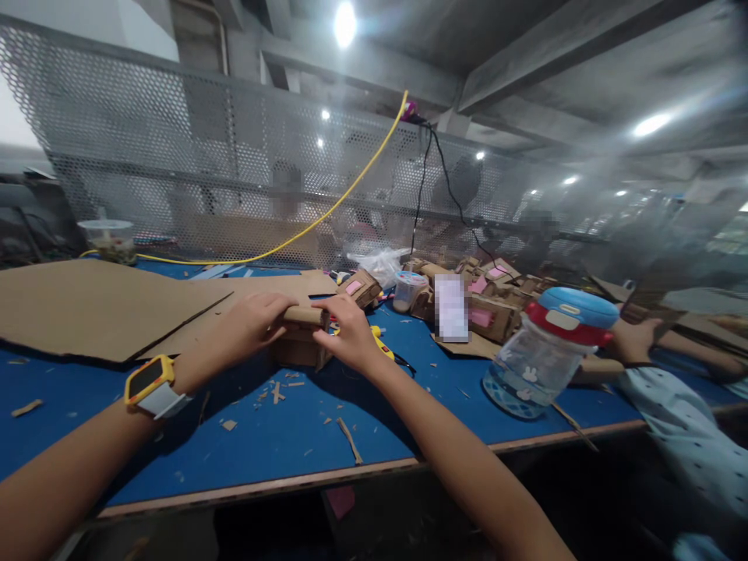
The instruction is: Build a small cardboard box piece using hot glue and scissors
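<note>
My left hand (252, 321) and my right hand (349, 333) both grip a small brown cardboard model (301, 341) that rests on the blue table (280, 436). The fingers of both hands close on a cardboard roll at the model's top edge. A yellow smartwatch (150, 383) is on my left wrist. A yellow-handled tool (382, 344) lies on the table just behind my right hand.
Large flat cardboard sheets (87, 308) cover the table's left. Cardboard scraps litter the surface. A clear water bottle (546, 354) with a blue and red lid stands at right. Beyond it is a co-worker's arm (636, 343). More cardboard models (491, 300) and a small jar (407, 290) sit behind.
</note>
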{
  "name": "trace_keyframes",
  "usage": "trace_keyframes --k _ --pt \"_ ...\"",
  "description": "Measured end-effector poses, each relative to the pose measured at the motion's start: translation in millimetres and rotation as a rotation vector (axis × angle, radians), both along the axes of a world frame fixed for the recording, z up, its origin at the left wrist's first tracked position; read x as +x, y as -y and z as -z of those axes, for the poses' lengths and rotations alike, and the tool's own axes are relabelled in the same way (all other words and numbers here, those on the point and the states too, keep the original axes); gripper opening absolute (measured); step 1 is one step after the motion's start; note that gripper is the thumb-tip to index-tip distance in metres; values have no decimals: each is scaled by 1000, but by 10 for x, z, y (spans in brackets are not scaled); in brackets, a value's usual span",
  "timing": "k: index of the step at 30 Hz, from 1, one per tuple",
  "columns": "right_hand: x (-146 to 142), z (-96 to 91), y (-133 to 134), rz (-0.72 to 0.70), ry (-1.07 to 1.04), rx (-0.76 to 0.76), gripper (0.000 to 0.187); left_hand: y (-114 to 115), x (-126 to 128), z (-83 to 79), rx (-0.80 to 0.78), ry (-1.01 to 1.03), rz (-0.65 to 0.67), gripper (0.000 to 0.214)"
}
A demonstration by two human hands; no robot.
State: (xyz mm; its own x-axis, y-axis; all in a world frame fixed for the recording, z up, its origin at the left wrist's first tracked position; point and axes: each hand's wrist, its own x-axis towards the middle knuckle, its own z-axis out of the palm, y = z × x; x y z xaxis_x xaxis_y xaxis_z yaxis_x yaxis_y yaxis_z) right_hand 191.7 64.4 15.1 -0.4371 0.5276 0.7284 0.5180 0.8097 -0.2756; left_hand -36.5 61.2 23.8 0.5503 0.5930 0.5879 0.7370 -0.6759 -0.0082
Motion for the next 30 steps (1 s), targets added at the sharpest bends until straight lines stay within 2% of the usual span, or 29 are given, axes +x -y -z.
trace_keyframes --k 6,11,13,17,20,25,28,30 --pt "-15 24 14 -1 -56 37 34 -7 -13 5 43 -39 3 30" --pt "-60 42 29 79 -56 44 34 22 3 -4 121 -61 -41 28" --pt "-56 29 31 121 -96 64 33 63 33 -24 174 9 -76 35" --pt "0 -28 20 240 -257 90 27 134 90 -74 201 292 -149 64" --pt "22 -51 18 305 -323 65 22 116 106 -77 33 498 -178 78" --pt "-34 -29 51 311 -328 56 20 -10 132 -15 -407 837 -172 95" --pt "-58 -22 67 312 -340 71 21 -25 153 -10 -631 977 -180 92" --pt "-60 -22 68 307 -352 75 22 7 167 -30 -719 984 -183 82"
